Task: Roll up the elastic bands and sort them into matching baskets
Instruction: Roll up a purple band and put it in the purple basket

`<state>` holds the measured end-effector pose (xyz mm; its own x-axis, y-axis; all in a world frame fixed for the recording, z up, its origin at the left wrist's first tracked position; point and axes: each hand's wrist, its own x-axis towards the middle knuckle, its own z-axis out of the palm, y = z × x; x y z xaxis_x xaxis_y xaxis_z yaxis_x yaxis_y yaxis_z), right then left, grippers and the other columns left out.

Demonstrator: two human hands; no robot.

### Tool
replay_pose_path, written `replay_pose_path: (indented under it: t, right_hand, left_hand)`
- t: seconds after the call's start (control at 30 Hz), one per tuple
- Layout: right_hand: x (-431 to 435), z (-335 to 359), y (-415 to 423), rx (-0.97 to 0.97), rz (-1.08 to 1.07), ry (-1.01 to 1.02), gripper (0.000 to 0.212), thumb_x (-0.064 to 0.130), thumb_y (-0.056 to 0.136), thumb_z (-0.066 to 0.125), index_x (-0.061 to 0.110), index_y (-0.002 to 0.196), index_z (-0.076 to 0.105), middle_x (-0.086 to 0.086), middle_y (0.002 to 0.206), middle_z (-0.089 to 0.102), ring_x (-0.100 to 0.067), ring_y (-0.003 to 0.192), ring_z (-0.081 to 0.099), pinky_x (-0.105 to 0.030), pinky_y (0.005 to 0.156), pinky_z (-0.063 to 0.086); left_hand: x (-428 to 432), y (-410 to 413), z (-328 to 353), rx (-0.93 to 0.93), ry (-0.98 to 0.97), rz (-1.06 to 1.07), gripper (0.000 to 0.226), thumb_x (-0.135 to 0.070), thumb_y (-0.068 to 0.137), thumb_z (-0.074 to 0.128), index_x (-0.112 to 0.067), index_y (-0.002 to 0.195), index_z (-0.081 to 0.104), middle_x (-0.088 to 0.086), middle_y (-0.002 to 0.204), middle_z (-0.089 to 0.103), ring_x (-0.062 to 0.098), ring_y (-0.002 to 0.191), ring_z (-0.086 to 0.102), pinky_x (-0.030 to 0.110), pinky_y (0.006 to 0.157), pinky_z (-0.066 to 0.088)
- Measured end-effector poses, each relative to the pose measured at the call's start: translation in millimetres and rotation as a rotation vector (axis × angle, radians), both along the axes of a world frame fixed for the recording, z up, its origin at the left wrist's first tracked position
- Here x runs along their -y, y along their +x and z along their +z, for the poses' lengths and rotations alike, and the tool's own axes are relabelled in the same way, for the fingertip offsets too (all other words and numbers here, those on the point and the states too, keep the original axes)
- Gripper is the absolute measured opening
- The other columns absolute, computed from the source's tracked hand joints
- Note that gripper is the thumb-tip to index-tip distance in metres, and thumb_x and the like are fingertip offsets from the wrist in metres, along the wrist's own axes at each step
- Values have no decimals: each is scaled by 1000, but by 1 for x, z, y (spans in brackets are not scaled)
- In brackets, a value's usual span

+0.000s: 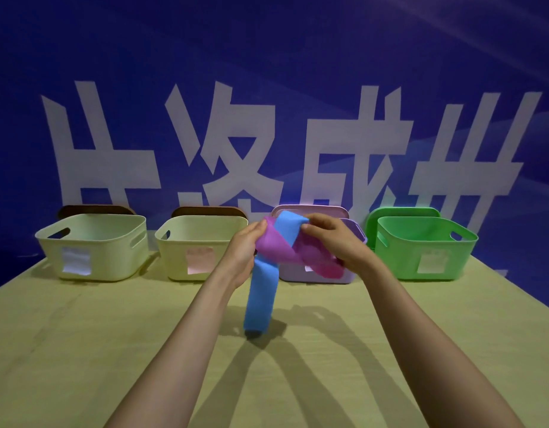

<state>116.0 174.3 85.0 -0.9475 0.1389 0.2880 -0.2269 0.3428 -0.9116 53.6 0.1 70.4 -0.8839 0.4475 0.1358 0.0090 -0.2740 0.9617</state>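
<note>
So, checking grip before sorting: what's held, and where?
Tangled blue band and purple band: left hand grips the purple's left side, right hand pinches the blue's upper end.

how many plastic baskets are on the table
4, in a row: cream plastic basket far left, second cream basket beside it, lilac basket third, partly hidden, green basket far right.

Two bare arms, ours, in dim light.
We see our left hand (245,253) and right hand (336,242) uncovered, fingers slender, and both forearms (186,335) long, slim and bare right down to where the bottom edge cuts them off; soft shadow lies along their inner sides.
</note>
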Motion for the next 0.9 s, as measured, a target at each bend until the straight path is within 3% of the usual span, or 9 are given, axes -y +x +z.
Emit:
replay_pose_path:
  t: [0.1,0.23,0.37,0.47,0.57,0.63,0.77,0.9]
  right_hand:
    - [0,-1,3,-40,66,24,43,2,91,57,41,107,63,2,98,62,-8,89,56,-22,82,48]
    - [-8,-7,-1,-36,27,91,15,16,90,63,28,95,72,0,99,70,-12,94,61,-31,87,49]
    - [-21,-12,-3,-49,-121,-178,15,10,94,56,19,92,67,1,89,67,-12,84,59,-23,74,49]
    - [-31,-16,-5,8,-233,-332,13,10,97,50,15,94,62,-3,90,64,-13,77,59,-22,63,48]
    - [-26,-19,-10,53,-262,-422,18,11,99,45,15,91,60,-3,81,60,-7,62,56,-16,51,43]
    - [-21,-19,-16,49,-263,-481,21,11,100,43,16,86,58,-3,79,59,-10,65,53,-19,55,43]
    - [-21,-17,-21,50,-237,-490,22,11,99,44,17,83,58,-3,78,59,-13,69,52,-24,60,42]
    - [-22,-22,-23,106,-267,-423,22,13,99,43,21,84,57,0,80,59,-11,70,51,-25,57,40]
  left_hand:
    - [0,-1,-4,-60,-76,-7,16,-18,97,51,-16,101,66,6,102,66,17,96,59,31,92,46]
    - [2,-2,-1,66,-7,95,12,-19,97,51,-18,101,63,-1,90,66,11,83,61,23,70,49]
    - [12,-16,0,333,229,285,15,-12,95,54,-11,109,57,5,87,63,17,78,60,30,70,49]
    - [17,-24,-1,447,315,263,10,-6,95,52,-5,105,54,12,90,62,22,81,61,39,79,50]
    - [8,-19,-1,416,196,162,13,-6,97,43,-8,93,55,9,86,58,19,77,57,34,71,45]
    - [3,-10,1,357,58,82,14,-13,95,47,-12,82,54,5,78,56,16,71,55,30,64,44]
    - [6,-12,-10,24,-444,-20,15,-30,87,66,-15,85,68,3,82,66,12,71,60,23,61,48]
    - [9,-28,-20,44,-384,207,15,-26,88,65,-13,82,68,7,84,64,19,77,56,29,65,46]
